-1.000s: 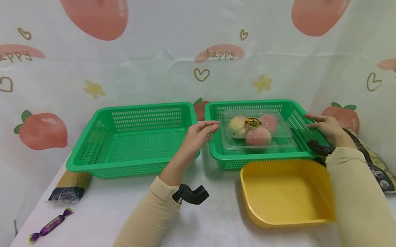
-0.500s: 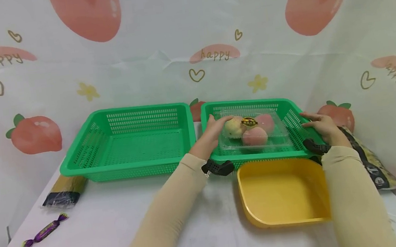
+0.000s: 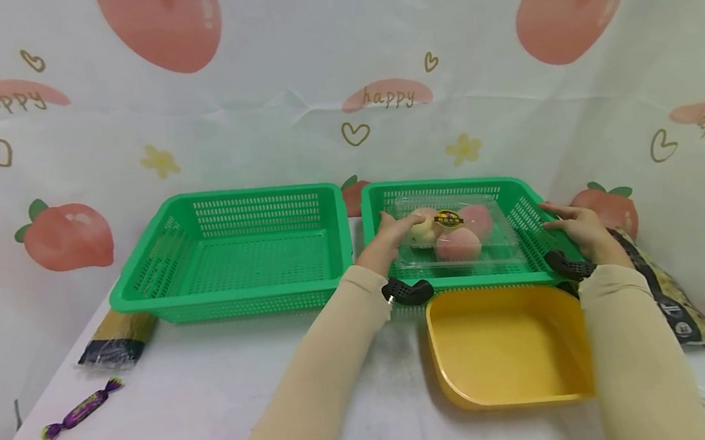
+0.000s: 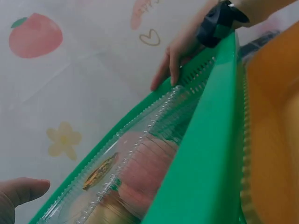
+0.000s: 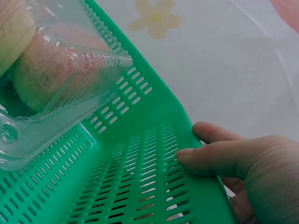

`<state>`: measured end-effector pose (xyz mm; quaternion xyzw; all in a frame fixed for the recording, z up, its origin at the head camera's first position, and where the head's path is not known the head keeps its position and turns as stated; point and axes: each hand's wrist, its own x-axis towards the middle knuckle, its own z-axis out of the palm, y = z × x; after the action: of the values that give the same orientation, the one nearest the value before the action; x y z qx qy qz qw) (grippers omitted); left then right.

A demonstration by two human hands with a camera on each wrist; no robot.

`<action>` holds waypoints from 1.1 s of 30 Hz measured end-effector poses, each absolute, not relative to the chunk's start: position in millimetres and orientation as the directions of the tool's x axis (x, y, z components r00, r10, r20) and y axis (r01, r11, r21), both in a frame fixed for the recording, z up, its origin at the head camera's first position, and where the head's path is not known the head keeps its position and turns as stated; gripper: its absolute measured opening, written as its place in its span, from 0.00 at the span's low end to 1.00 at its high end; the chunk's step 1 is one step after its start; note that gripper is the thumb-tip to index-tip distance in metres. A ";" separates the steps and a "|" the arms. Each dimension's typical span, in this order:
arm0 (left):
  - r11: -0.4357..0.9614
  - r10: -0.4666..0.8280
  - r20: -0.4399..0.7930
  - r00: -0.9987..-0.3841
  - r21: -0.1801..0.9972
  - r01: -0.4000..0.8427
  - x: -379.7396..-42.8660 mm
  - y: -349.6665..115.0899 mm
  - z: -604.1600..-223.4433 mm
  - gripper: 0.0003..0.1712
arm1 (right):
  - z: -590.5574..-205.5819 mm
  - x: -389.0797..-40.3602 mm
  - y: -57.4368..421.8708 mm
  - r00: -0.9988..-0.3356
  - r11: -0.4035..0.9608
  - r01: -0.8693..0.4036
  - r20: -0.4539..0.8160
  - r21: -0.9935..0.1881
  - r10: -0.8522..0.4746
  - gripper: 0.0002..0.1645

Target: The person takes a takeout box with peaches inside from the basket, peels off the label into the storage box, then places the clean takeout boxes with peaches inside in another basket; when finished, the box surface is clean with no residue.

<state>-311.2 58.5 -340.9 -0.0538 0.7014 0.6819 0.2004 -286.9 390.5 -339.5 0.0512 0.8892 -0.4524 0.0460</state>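
A clear plastic clamshell box of peaches [image 3: 458, 245] lies in the right green basket [image 3: 464, 282], a black and gold label on its lid. My left hand [image 3: 383, 240] is at this basket's left rim, its thumb [image 4: 32, 187] reaching straight toward the box. Its other fingers are hidden, so I cannot tell if they grip the rim. At the basket's right end my right hand [image 5: 243, 163] pinches the rim, thumb inside and fingers outside. Through the slotted wall in the right wrist view, the box's clear corner shows beside several peaches.
Another green basket [image 3: 262, 290] stands at the left. In front of the right basket sits a yellow tub [image 3: 511, 347]. A purple-wrapped candy [image 3: 83, 410] and a gold packet [image 3: 116, 337] lie at left; a dark bag [image 3: 675, 299] lies behind my right arm.
My left hand has moved right from the gap between the baskets to the right basket's left rim, its thumb now over the box. My right hand keeps its hold on the rim.
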 end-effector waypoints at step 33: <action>0.339 0.116 -0.404 -0.907 0.875 -0.346 -424.6 95.8 -455.0 0.69 | -339.5 -288.2 389.3 -0.996 0.551 0.073 -0.087 -0.831 0.001 0.31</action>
<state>-424.6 95.8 -455.0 -0.0724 0.7926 0.5705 0.2026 -288.2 389.3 -339.5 0.0209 0.8798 -0.4734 0.0380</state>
